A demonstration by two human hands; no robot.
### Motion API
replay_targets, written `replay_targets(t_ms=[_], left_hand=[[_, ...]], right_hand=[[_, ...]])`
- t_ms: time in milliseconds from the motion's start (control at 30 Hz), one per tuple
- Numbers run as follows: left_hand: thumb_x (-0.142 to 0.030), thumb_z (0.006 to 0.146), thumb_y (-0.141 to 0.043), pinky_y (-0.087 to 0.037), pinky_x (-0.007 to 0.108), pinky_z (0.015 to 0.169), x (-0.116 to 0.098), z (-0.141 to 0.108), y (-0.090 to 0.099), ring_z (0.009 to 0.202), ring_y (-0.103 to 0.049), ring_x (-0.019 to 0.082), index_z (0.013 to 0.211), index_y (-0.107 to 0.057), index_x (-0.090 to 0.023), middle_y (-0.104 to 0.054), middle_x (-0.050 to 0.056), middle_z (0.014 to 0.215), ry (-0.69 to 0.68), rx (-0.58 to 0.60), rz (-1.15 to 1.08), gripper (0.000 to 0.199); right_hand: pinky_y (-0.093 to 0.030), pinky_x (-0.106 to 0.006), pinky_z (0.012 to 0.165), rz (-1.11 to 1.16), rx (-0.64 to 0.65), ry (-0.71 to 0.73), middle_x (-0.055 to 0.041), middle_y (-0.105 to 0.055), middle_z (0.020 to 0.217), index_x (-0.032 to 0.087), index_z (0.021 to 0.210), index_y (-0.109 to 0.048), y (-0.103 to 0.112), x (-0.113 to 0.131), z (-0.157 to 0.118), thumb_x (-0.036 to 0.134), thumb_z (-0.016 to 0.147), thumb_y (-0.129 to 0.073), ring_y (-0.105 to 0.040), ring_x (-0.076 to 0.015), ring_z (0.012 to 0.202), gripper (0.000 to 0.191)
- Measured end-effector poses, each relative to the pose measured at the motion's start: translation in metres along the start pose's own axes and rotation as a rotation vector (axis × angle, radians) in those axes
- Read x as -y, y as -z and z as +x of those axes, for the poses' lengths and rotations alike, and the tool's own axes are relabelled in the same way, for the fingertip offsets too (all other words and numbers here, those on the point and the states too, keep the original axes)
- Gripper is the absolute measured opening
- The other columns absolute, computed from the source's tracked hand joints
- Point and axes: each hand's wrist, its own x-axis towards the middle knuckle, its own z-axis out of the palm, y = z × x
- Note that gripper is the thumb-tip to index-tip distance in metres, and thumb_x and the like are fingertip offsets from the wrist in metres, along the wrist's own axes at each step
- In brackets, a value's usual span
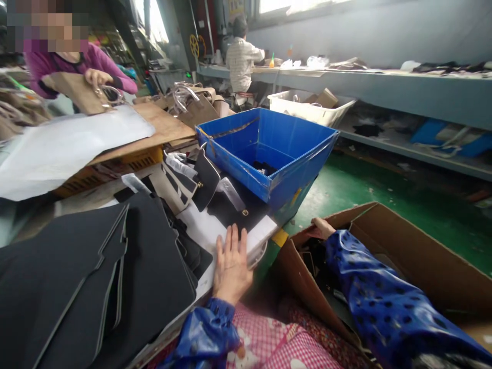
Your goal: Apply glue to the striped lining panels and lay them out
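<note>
My left hand (232,269) lies flat on the table's near edge, fingers stretched out and holding nothing. Just beyond its fingertips is a black bag piece (240,207) with a plastic-wrapped strap and a small gold-coloured fitting. To its left, large black flat panels (154,256) with pale edges lie stacked and overlapping. My right hand (323,229) grips the rim of an open cardboard box (407,238) at its far left corner; some of the fingers are hidden. Dark pieces (321,271) lie inside the box, partly covered by my blue dotted sleeve.
A blue bin (300,189) stands past the table, with dark scraps at its bottom. Behind it is a white crate (303,110). A co-worker in purple (111,64) handles a brown bag (77,92) at the left. Another person (240,61) works at the long bench (384,95).
</note>
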Motion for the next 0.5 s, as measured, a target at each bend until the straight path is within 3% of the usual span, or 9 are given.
replay_targets(t_ms=[167, 300, 400, 500], left_hand=[[-0.047, 0.086, -0.061, -0.017, 0.058, 0.122, -0.001, 0.002, -0.003, 0.151, -0.020, 0.035, 0.153, -0.032, -0.007, -0.022, 0.024, 0.161, -0.012, -0.008, 0.005, 0.083], [-0.038, 0.085, -0.060, -0.017, 0.057, 0.122, 0.001, 0.000, -0.007, 0.152, -0.019, 0.034, 0.153, -0.030, -0.006, -0.022, 0.025, 0.161, -0.021, -0.014, 0.033, 0.081], [-0.047, 0.082, -0.066, -0.019, 0.058, 0.121, 0.003, -0.002, -0.004, 0.152, -0.018, 0.036, 0.155, -0.029, -0.013, -0.020, 0.023, 0.162, -0.042, -0.029, 0.044, 0.088], [-0.055, 0.076, -0.072, -0.027, 0.061, 0.116, -0.001, 0.005, 0.005, 0.147, -0.027, 0.041, 0.151, -0.039, -0.018, -0.029, 0.024, 0.160, -0.075, -0.032, 0.067, 0.090]], right_hand=[[-0.057, -0.038, 0.080, 0.028, 0.142, -0.084, -0.0090, -0.063, 0.117, 0.015, 0.123, -0.058, -0.018, -0.020, -0.024, 0.037, 0.096, -0.059, -0.065, -0.0186, 0.095, 0.035], [-0.058, -0.039, 0.080, 0.000, 0.305, -0.097, -0.0078, -0.064, 0.115, 0.016, 0.119, -0.060, -0.066, -0.034, -0.048, 0.039, 0.095, -0.060, -0.065, -0.0190, 0.095, 0.034], [-0.058, -0.039, 0.081, -0.031, 0.397, -0.098, -0.0074, -0.065, 0.114, 0.016, 0.118, -0.061, -0.106, -0.034, -0.063, 0.039, 0.095, -0.060, -0.065, -0.0196, 0.095, 0.033], [-0.057, -0.038, 0.079, -0.030, 0.451, -0.070, -0.0054, -0.065, 0.110, 0.013, 0.114, -0.062, -0.120, -0.031, -0.070, 0.041, 0.095, -0.059, -0.065, -0.0208, 0.093, 0.034]])
